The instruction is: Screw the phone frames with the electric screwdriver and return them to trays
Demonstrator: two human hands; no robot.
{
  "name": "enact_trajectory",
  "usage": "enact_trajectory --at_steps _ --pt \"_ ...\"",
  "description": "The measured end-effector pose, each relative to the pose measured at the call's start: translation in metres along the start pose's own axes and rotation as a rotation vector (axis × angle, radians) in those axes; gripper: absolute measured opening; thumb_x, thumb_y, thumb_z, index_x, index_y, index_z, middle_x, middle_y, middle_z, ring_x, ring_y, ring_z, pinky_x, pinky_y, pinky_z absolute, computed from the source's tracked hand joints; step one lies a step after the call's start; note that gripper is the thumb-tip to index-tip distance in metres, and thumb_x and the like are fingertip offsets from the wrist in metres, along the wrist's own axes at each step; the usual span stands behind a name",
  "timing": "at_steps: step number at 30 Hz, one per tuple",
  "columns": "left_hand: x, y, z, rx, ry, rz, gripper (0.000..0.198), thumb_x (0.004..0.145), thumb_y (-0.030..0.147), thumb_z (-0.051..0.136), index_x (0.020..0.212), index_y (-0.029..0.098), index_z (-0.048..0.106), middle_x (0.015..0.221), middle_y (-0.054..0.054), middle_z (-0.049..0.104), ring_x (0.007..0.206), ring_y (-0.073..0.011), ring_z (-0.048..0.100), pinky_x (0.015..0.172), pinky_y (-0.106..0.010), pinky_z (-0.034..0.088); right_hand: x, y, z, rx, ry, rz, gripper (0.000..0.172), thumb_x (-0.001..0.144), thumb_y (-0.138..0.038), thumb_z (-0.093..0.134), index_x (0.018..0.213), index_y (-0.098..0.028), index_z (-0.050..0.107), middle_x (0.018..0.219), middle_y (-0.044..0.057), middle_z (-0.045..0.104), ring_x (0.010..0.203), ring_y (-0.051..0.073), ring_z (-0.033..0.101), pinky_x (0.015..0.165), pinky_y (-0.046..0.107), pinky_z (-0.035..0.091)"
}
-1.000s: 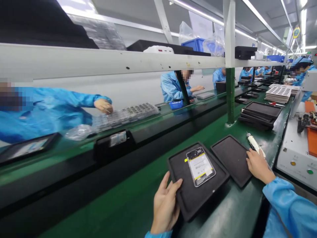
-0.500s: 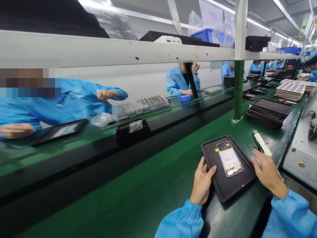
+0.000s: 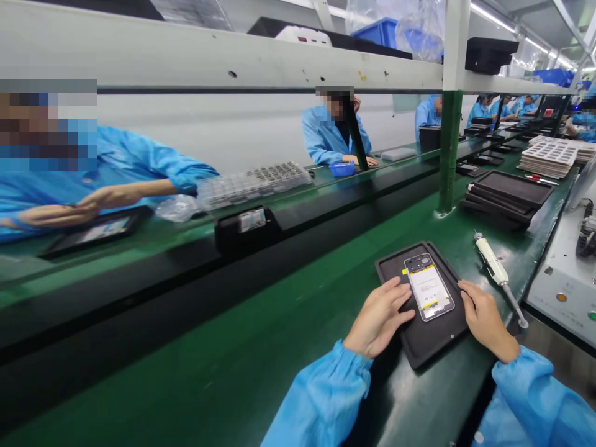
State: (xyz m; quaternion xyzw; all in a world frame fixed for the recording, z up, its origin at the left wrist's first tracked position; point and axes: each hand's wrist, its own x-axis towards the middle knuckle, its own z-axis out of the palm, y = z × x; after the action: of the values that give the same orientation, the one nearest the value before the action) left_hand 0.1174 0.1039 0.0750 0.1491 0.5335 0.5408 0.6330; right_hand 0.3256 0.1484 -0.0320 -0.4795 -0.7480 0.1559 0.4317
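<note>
Rn phone [image 3: 428, 288] lies faceup-ish on black tray [image 3: 428, 347], white batt. w/ yellow strips showing, its long side slanting far-L to near-R; small yellow tab pokes out on its far-L side. Tray sits on green bench [image 3: 279, 347], nr side, R of centre.

L hand [image 3: 382, 315] is at tray's L edge, fingertips just beside phone; thumb & fingers spread wide, nothing btwn them. Can't tell if they touch phone. R hand [image 3: 487, 318] is at tray's R edge, fingers narrow, close together, tips on the rim; thumb mostly hidden, so can't tell if it's gripping. Both arms in blue sleeves.

White driver [image 3: 492, 261] lies on bench, R of tray, tip pointing far-L, apart from R hand. Tray stack [image 3: 510, 192] is farther back, just R of green/white post [image 3: 451, 149]; sheet stack [image 3: 547, 158] beyond that. Far R: white machine [image 3: 568, 273] w/ orange & green buttons.

Across the black strip, far L, co-worker [image 3: 135, 149] in blue has hands together over another tray; clear plastic trays [image 3: 256, 183] & blue bin [image 3: 342, 169] are farther along.
</note>
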Motion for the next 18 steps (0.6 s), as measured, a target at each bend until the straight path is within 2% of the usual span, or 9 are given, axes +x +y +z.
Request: enact_trajectory --at_steps 3,7,10,13,16,18 --pt "0.008 0.004 0.008 0.026 -0.014 -0.019 0.018 0.081 0.018 0.066 0.096 0.017 0.056 0.118 -0.014 0.060 0.107 -0.0266 0.061 0.085 -0.045 0.053 -0.003 0.000 0.005 0.003 0.030 0.024 0.039 0.094 -0.026 0.035 0.110 -0.013 0.069 0.116 0.015 0.065 0.113 0.026 0.060 0.099 0.046 0.051" --pt "0.019 0.006 0.012 0.085 -0.064 -0.037 0.010 0.083 0.019 0.063 0.089 0.014 0.058 0.098 -0.010 0.063 0.075 -0.0159 0.066 0.063 -0.027 0.053 -0.004 0.001 0.007 0.006 0.030 0.039 0.042 0.094 -0.027 0.034 0.109 -0.011 0.069 0.117 0.017 0.065 0.114 0.027 0.060 0.098 0.046 0.051" --pt "0.030 -0.001 0.017 0.154 -0.090 -0.016 0.014 0.082 0.021 0.065 0.090 0.012 0.060 0.083 -0.005 0.061 0.055 -0.0081 0.058 0.049 -0.019 0.046 -0.004 0.002 0.009 0.021 0.041 0.050 0.041 0.094 -0.026 0.035 0.109 -0.012 0.070 0.117 0.016 0.065 0.114 0.026 0.060 0.098 0.045 0.052" --pt "0.045 -0.016 0.023 0.238 -0.093 0.035 0.024 0.076 0.022 0.072 0.093 0.011 0.060 0.070 -0.001 0.059 0.041 -0.0049 0.045 0.036 -0.016 0.031 -0.005 0.003 0.011 0.033 0.039 0.060 0.041 0.094 -0.026 0.035 0.110 -0.012 0.069 0.118 0.016 0.064 0.115 0.027 0.059 0.099 0.046 0.051" --pt "0.057 -0.031 0.028 0.292 -0.090 0.106 0.035 0.069 0.017 0.077 0.098 0.010 0.058 0.060 0.001 0.058 0.034 -0.0042 0.036 0.032 -0.017 0.017 -0.006 0.004 0.010 0.072 0.029 0.073 0.041 0.095 -0.028 0.035 0.110 -0.012 0.069 0.119 0.017 0.063 0.116 0.028 0.058 0.101 0.048 0.049" --pt "0.059 -0.035 0.027 0.286 -0.117 0.155 0.040 0.066 0.019 0.079 0.098 0.009 0.057 0.055 0.002 0.057 0.033 -0.0037 0.032 0.033 -0.017 0.014 -0.003 0.006 0.005 0.152 0.002 0.099 0.040 0.094 -0.033 0.039 0.110 -0.014 0.069 0.117 0.016 0.065 0.115 0.028 0.059 0.101 0.049 0.048"
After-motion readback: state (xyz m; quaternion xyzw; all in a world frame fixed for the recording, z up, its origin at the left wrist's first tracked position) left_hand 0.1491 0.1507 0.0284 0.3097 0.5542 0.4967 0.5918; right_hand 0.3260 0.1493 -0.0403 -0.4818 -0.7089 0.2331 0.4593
